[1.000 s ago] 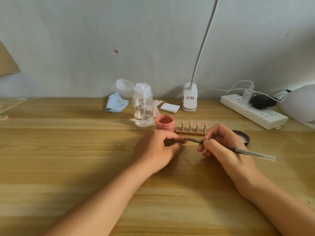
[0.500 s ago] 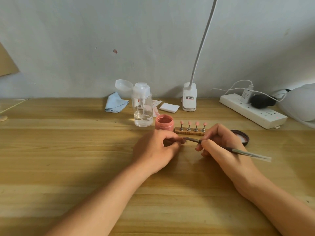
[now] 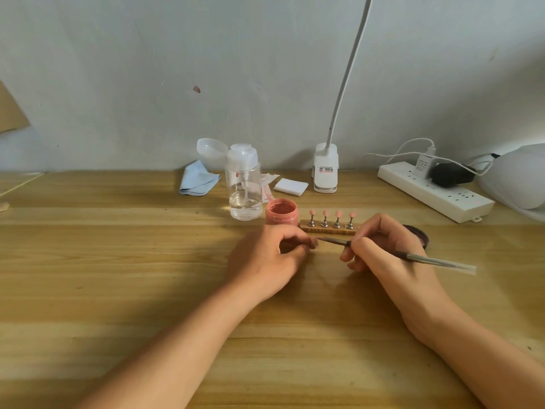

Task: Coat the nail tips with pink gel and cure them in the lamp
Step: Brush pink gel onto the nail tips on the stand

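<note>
Wooden table [image 3: 118,261] meets a pale wall. At the far right edge sits the white dome of the lamp [image 3: 519,178], partly out of view, just behind a power strip [image 3: 433,191] with plugs and cables. Along the back stand a clip light [image 3: 325,172], a bottle [image 3: 244,187], a blue cloth [image 3: 197,180] and white pads [image 3: 290,186].

Left hand [image 3: 265,261] rests on the table with fingers curled, thumb and forefinger pinching what I take for a loose tip [image 3: 314,244], though it is too small to be sure. Right hand [image 3: 383,252] holds the brush [image 3: 436,261] like a pen, bristles meeting that pinch.

Just beyond the hands is the open jar [image 3: 281,212], just beside the holder [image 3: 324,230], which carries four pink tips [image 3: 338,214] upright on metal pegs. A lid [image 3: 421,236] lies half hidden behind the right hand.

Such tips are likely light, thin and stiff, and wet gel smears at a touch. They are better taken by the peg, or the whole holder lifted level by its wooden ends. On the way to the lamp, the lid, strip and cables stand between.
</note>
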Demonstrator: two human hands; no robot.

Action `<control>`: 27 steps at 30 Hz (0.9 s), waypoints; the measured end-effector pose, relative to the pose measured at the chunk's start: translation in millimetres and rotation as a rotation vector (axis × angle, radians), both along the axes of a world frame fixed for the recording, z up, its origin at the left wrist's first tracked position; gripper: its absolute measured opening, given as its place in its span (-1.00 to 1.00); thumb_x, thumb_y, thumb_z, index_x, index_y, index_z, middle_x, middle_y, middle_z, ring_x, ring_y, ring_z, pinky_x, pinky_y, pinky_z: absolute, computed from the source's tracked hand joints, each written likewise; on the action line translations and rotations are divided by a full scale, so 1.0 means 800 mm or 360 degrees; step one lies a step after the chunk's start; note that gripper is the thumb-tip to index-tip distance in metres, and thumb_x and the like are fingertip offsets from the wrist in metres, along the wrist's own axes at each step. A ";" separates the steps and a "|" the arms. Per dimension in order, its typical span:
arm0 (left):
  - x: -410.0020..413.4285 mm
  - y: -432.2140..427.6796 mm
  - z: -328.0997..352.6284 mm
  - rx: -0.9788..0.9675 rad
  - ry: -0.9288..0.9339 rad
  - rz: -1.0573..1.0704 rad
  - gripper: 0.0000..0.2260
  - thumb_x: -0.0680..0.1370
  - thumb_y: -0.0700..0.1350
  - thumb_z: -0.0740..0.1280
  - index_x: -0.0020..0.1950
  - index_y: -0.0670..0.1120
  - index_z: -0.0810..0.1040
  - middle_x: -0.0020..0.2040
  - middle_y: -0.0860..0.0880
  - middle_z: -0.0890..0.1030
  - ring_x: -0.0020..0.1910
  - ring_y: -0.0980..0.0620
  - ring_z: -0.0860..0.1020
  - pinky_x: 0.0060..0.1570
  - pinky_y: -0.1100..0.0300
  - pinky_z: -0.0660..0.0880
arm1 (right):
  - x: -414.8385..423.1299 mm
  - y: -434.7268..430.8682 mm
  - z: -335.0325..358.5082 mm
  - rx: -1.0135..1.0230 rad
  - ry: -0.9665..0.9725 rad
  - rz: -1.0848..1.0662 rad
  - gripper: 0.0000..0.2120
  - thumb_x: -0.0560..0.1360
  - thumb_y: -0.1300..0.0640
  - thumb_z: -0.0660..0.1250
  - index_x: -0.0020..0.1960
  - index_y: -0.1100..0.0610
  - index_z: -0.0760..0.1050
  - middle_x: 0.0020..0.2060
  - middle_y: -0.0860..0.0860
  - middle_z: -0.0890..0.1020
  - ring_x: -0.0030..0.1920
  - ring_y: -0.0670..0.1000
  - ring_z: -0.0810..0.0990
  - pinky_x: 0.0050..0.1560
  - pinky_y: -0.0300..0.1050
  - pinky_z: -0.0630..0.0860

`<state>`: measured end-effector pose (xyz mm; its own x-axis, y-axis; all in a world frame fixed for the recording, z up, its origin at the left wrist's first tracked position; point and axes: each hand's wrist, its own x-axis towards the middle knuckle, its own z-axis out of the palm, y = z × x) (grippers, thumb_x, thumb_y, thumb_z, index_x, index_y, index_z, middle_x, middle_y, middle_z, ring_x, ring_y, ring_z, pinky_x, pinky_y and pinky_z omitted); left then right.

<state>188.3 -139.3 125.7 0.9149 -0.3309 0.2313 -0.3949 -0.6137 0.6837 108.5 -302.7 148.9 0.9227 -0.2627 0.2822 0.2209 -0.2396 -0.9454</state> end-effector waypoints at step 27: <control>0.005 0.000 -0.004 -0.0155 0.0069 0.0038 -0.92 0.53 0.05 0.44 -0.11 0.27 0.66 -0.56 0.28 0.41 -0.54 0.24 0.36 -0.45 0.21 0.12 | -0.002 -0.001 0.000 0.0023 0.0032 0.0080 -0.98 0.52 0.41 0.27 -0.08 0.39 0.43 -0.31 0.18 0.68 -0.26 0.08 0.57 -0.23 -0.15 0.52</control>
<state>192.0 -139.2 122.2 0.9321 -0.2869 0.2211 -0.3496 -0.5526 0.7566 107.2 -303.1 149.0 0.9402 -0.2197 0.2602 0.2134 -0.2152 -0.9530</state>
